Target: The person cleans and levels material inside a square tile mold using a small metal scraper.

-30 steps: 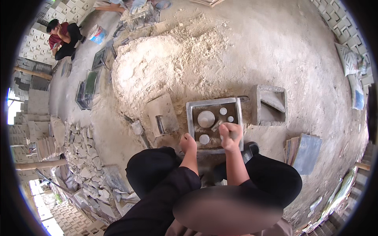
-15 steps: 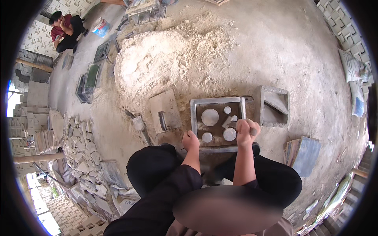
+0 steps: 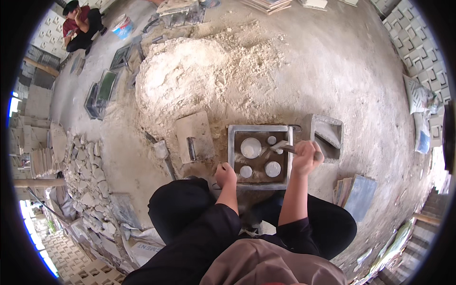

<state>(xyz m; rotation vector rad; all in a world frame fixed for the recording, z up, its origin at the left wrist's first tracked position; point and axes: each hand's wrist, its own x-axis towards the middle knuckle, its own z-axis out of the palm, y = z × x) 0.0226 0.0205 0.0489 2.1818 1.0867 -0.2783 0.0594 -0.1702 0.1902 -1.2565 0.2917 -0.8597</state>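
Note:
A square metal mould frame (image 3: pixel 231 154) lies on the floor before my knees. Within it, several round pale discs of different sizes, the largest disc (image 3: pixel 251 148) at the far left, sit in brown, sandy material. My right hand (image 3: pixel 307 156) grips the handle of a small hammer (image 3: pixel 279 146) past the frame's right side. The hammer's head hangs over the discs on the right and partly hides a small one. My left hand (image 3: pixel 225 175) is a closed fist beside the frame's near left corner; what it holds is hidden.
A plastering trowel (image 3: pixel 195 137) and a dusty tool (image 3: pixel 162 150) lie left of the frame. Beyond them rises a heap of pale powder (image 3: pixel 183 71). A tray (image 3: pixel 326 135) and leaning flat plates (image 3: pixel 360 194) are at the right. A person (image 3: pixel 83 26) squats far left.
My right hand has moved right and turned, drawing the hammer's head away from the near right disc. My left fist stays by the near left corner. The whole view has shifted slightly.

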